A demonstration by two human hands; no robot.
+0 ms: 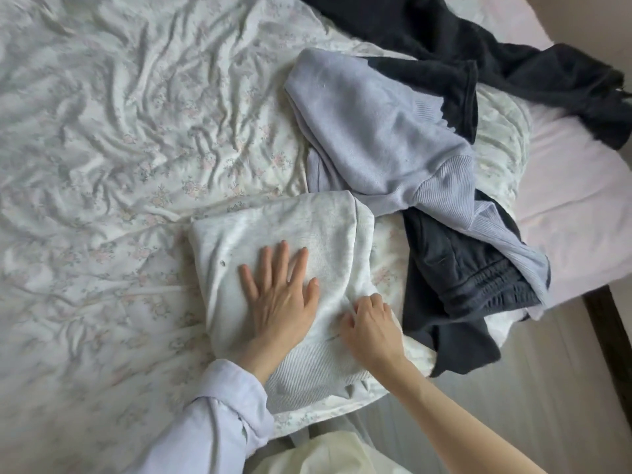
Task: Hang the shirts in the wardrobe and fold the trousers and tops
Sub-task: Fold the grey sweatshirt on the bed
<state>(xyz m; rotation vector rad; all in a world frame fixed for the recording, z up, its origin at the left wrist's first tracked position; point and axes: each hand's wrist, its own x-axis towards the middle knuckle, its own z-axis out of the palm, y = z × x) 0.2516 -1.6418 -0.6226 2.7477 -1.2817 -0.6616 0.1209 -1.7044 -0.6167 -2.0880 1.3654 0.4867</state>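
The white top point(284, 254) lies on the bed, partly folded, right under both hands. It looks soft, thick and light, like a sweatshirt, so it will bend and flop anywhere it is not held. It is not slippery and it will not break. The ribbed hem point(307, 367) near the wrists looks a bit thicker and firmer, so I think that is a good place to take hold, along with the folded edges on each side. The left hand point(278, 295) lies flat on the middle of the top with its fingers straight and spread, pressing it down and holding nothing. The right hand point(371, 328) is just beside it, at the right edge of the top, with its fingers curled in and pinching a bit of the cloth there. It looks like the fold is being made neat, with one more fold maybe to come. Past the right hand, farther away, lies a blue top point(383, 142), crumpled and soft too. To the right of the right hand is a dark pair of trousers point(455, 268) with a stretchy waist, partly under the blue top. Far beyond that is a black top point(478, 46), spread out loosely. All of it rests on a wrinkly flowered sheet point(119, 131), which reaches far to the left of the left hand.
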